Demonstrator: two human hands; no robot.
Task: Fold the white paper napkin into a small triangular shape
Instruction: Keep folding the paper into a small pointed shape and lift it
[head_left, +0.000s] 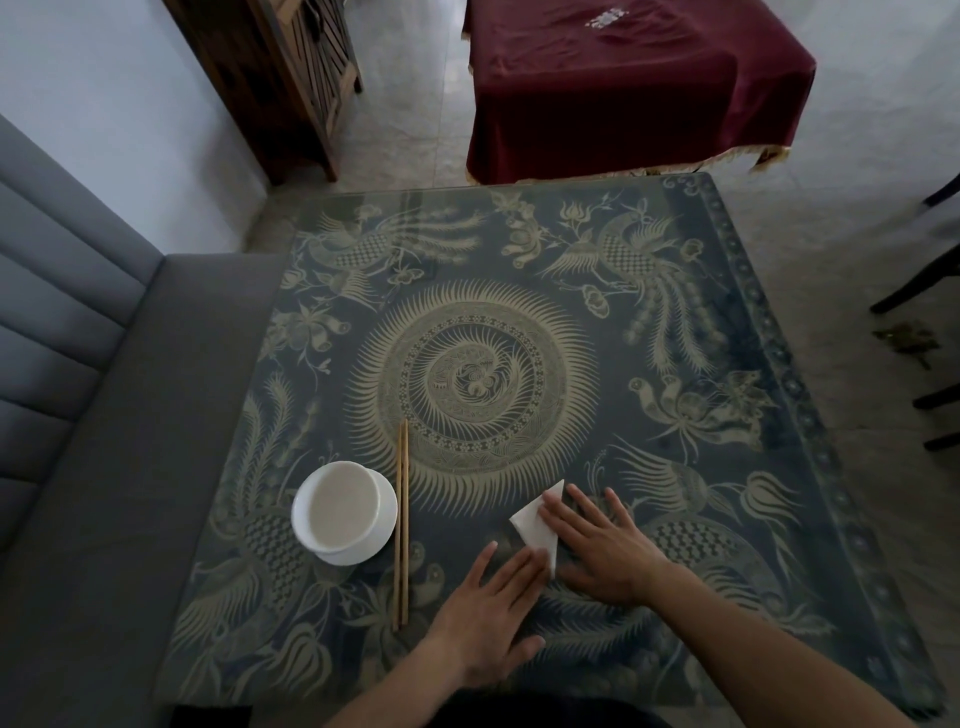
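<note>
I see the white paper napkin (537, 525) lying as a small triangle on the patterned table (675, 322), right of the chopsticks (401, 525) and bowl (343, 506). My left hand (493, 618) and right hand (602, 545) press it with flat, straight fingers, gripping nothing. To finish well, I'd sweep the fingertips firmly along the fold.

Dim, soft indoor light; the brightest patches are the pale wall (104, 67) and floor (405, 104) at top. Wide-angle distortion bends the edges, and the whole view looks slightly soft.
</note>
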